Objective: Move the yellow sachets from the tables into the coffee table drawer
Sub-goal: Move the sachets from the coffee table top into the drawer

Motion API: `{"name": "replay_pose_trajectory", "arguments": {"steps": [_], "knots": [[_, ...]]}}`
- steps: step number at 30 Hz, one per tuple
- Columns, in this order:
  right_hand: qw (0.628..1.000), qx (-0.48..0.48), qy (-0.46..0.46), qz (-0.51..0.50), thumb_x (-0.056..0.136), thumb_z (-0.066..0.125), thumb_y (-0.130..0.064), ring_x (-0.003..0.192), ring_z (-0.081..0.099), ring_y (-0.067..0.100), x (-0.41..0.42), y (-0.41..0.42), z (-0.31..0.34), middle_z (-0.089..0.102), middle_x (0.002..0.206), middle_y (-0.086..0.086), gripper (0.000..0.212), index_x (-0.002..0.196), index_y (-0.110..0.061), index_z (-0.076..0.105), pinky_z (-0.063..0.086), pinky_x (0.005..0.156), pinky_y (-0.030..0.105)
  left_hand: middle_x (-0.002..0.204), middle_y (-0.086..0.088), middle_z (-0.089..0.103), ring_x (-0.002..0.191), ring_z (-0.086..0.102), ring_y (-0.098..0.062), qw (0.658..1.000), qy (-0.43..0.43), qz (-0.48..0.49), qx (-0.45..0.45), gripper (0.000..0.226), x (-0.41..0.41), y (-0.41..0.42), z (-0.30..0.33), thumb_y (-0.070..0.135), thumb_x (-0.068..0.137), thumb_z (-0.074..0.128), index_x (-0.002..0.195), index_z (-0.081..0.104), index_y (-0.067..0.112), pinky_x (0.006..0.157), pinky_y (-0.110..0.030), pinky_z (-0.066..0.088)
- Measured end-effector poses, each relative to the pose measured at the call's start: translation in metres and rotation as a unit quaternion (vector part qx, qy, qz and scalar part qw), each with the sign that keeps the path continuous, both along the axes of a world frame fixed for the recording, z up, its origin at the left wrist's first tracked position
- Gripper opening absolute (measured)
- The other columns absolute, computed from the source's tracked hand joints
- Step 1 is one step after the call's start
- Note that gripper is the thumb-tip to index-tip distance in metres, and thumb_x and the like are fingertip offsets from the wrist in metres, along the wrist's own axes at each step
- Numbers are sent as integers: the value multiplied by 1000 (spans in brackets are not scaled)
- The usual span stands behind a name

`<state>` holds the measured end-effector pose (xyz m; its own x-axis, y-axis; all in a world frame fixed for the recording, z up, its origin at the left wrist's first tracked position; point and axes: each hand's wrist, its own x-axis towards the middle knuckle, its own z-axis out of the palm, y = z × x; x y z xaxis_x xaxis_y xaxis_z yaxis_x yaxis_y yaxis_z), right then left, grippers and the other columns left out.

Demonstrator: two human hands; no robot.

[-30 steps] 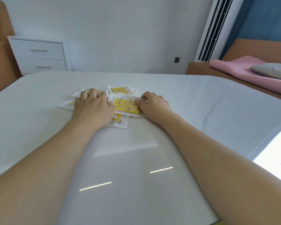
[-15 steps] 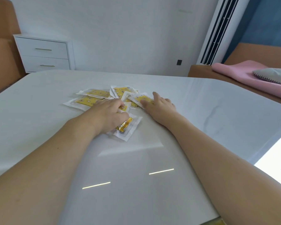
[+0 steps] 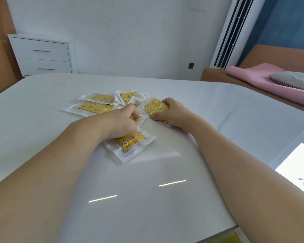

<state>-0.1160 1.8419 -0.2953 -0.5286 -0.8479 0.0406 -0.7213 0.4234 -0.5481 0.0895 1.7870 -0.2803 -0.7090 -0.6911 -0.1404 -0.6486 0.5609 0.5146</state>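
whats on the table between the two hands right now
In the head view, yellow sachets fill the gap: the left hand pinches one sachet, and the right hand grips another sachet beside it, above a wedge of bare white table.

Open surface (image 3: 218,109) is left on all sides of the clustered yellow sachets (image 3: 95,107); approach from the near edge is occupied by both forearms.
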Motion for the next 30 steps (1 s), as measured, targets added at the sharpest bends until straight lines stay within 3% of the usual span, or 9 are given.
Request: {"name": "replay_pose_trajectory", "arguments": {"steps": [3, 6, 9, 11, 14, 17, 20, 26, 30], "knots": [[999, -29, 17, 5, 73, 70, -62, 123, 44, 21, 0, 1, -2, 55, 126, -6, 62, 126, -36, 50, 34, 107, 39, 82, -5, 50, 70, 49, -20, 999, -43, 4, 31, 44, -3, 5, 6, 14, 88, 46, 125, 37, 36, 61, -30, 37], [996, -26, 78, -16, 87, 46, -68, 136, 32, 24, 5, -7, -4, 46, 143, -2, 69, 145, -31, 38, 22, 111, 40, 78, -2, 44, 67, 47, -17, 995, -76, -11, 65, 64, -4, 11, 11, 8, 82, 51, 135, 30, 38, 57, -27, 36], [994, 13, 113, 1, 91, 40, -65, 136, 32, 28, 6, -15, -4, 45, 145, 1, 72, 148, -22, 32, 22, 108, 41, 81, -1, 46, 74, 49, -17, 990, -70, -31, 121, 87, 1, 13, 17, 17, 62, 59, 141, 30, 42, 60, -25, 38], [991, 15, 130, 14, 92, 42, -62, 134, 36, 28, 6, -16, -1, 49, 142, -1, 68, 145, -20, 33, 23, 105, 40, 104, -10, 55, 97, 54, -25, 987, -55, -28, 150, 94, 4, 13, 18, 19, 58, 58, 144, 28, 44, 59, -25, 38], [993, 0, 121, 5, 89, 48, -60, 133, 38, 26, 5, -14, 0, 51, 140, -3, 69, 146, -23, 35, 21, 106, 39, 142, -8, 40, 135, 37, -30, 984, -33, -15, 173, 89, 3, 15, 18, 10, 72, 58, 148, 25, 43, 64, -26, 40], [998, 29, 61, -20, 81, 58, -63, 122, 52, 25, 0, -15, 3, 61, 121, -3, 67, 135, -24, 51, 32, 105, 38, 145, 3, 30, 132, 33, -22, 991, -43, -24, 123, 101, -1, 15, 14, 20, 54, 55, 148, 25, 42, 92, -35, 44], [999, 28, -22, -28, 79, 72, -53, 87, 62, 18, 0, -9, 15, 61, 88, -4, 49, 110, -16, 61, 49, 90, 35, 154, 7, 20, 141, 18, -17, 995, -52, -24, 85, 108, -3, 16, 13, 24, 48, 53, 150, 20, 41, 109, -40, 34], [981, -52, -184, -42, 81, 76, -32, 79, 64, 21, -1, 7, 9, 66, 94, 4, 35, 108, -13, 63, 53, 75, 33, 154, 14, 23, 141, 25, -20, 991, -43, -28, 124, 111, -1, 12, 12, 26, 49, 58, 149, 18, 50, 100, -39, 43], [899, -268, -343, -55, 83, 75, -14, 78, 71, 25, -8, 21, 3, 71, 98, 12, 28, 106, -10, 60, 60, 76, 41, 150, 18, 21, 140, 16, -15, 994, -74, -25, 79, 101, -3, 20, 17, 38, 51, 59, 146, 26, 48, 96, -36, 50]]}}
